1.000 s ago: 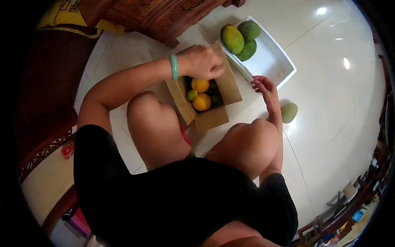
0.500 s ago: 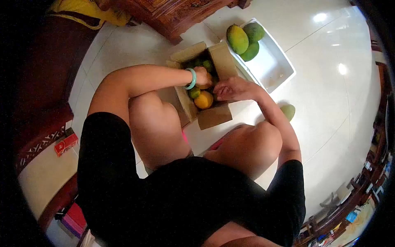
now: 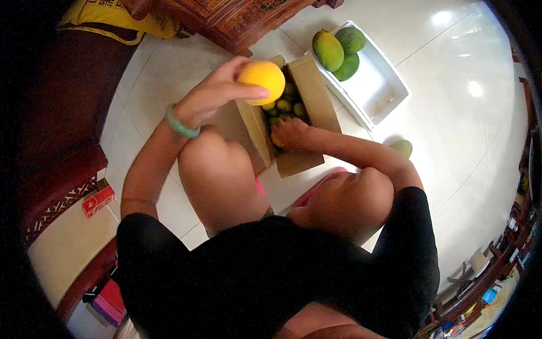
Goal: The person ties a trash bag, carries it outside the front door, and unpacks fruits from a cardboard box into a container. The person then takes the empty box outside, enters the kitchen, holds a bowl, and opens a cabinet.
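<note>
My left hand, with a green bangle at the wrist, is closed round a bright yellow-orange fruit that looks like an orange. It holds the fruit up over the left side of an open cardboard box. Inside the box lie several small green and yellowish fruits. My right hand reaches into the near end of the box. Its fingers are curled over a second orange, which they partly hide.
A white tray right of the box holds three green mangoes. Another green mango lies on the tiled floor by my right forearm. Carved wooden furniture stands beyond the box. A red carton is at the left.
My left hand has come up out of the box and leftward with an orange in it. The right hand has moved left and down onto the other orange in the box.
</note>
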A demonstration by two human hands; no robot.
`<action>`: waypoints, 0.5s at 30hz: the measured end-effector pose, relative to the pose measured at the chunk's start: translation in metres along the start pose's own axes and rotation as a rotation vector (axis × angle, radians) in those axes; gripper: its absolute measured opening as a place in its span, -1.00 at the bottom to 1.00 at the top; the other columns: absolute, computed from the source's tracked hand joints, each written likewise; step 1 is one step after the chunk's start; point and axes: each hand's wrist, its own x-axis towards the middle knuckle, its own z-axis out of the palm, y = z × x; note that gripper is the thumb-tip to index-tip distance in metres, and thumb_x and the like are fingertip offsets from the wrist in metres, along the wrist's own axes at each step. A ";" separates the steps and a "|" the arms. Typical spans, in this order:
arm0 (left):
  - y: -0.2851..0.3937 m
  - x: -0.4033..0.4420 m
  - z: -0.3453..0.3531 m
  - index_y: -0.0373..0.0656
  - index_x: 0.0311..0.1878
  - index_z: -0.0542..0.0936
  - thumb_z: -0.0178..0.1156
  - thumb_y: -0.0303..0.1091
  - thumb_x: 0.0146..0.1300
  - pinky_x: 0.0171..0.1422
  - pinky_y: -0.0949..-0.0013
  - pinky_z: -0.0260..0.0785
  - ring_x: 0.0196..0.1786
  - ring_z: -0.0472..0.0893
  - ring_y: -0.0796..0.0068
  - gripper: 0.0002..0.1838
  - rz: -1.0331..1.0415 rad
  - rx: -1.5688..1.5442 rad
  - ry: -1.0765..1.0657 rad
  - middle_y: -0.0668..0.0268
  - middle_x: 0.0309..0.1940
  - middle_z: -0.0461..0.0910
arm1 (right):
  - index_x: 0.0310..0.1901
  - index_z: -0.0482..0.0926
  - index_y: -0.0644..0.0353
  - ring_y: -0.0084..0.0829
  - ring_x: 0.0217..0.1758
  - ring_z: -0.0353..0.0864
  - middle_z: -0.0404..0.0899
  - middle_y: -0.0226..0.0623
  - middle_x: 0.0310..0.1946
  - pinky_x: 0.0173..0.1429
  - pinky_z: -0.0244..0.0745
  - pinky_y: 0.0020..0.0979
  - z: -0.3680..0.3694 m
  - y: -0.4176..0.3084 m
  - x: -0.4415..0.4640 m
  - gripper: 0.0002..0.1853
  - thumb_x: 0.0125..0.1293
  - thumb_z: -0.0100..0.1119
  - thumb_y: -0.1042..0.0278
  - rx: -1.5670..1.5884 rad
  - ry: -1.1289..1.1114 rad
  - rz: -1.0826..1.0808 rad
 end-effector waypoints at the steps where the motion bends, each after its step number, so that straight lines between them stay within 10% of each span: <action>1: 0.009 -0.013 -0.001 -0.31 0.01 0.40 0.29 -0.22 0.01 0.08 0.37 0.32 -0.02 0.48 0.44 -0.47 -0.049 -0.221 0.046 0.22 -0.09 0.49 | -0.18 0.49 0.33 -0.17 -0.13 0.49 0.47 -0.10 -0.17 -0.20 0.48 -0.20 0.008 -0.003 -0.001 -0.64 -0.01 0.11 0.29 -0.054 0.081 -0.022; 9: -0.015 -0.021 -0.023 -0.25 0.21 0.24 0.03 0.12 0.19 0.23 0.28 0.23 0.08 0.39 0.20 -0.30 -0.058 -0.986 0.163 0.05 0.13 0.32 | -0.08 0.39 0.40 -0.11 -0.23 0.52 0.53 -0.01 -0.34 -0.10 0.44 -0.26 -0.041 0.018 -0.006 -0.37 -0.09 0.25 0.04 0.284 -0.194 0.013; 14: -0.023 -0.004 -0.031 -0.10 0.19 0.27 -0.06 0.41 0.05 0.13 0.27 0.20 0.09 0.30 0.26 -0.16 -0.104 -1.333 -0.074 0.10 0.09 0.32 | 0.06 0.35 0.34 -0.40 -0.03 0.42 0.47 -0.21 -0.10 0.08 0.31 -0.44 -0.089 0.073 -0.034 -0.37 0.03 0.17 0.03 1.039 0.154 -0.051; 15: -0.024 -0.001 -0.031 -0.03 0.22 0.25 -0.14 0.58 -0.11 0.26 0.01 0.03 0.19 0.21 0.19 -0.01 -0.190 -1.286 -0.040 0.15 0.16 0.25 | 0.07 0.35 0.33 -0.42 0.01 0.39 0.44 -0.25 -0.08 0.13 0.26 -0.44 -0.122 0.066 -0.047 -0.39 0.07 0.16 0.05 1.185 0.247 -0.011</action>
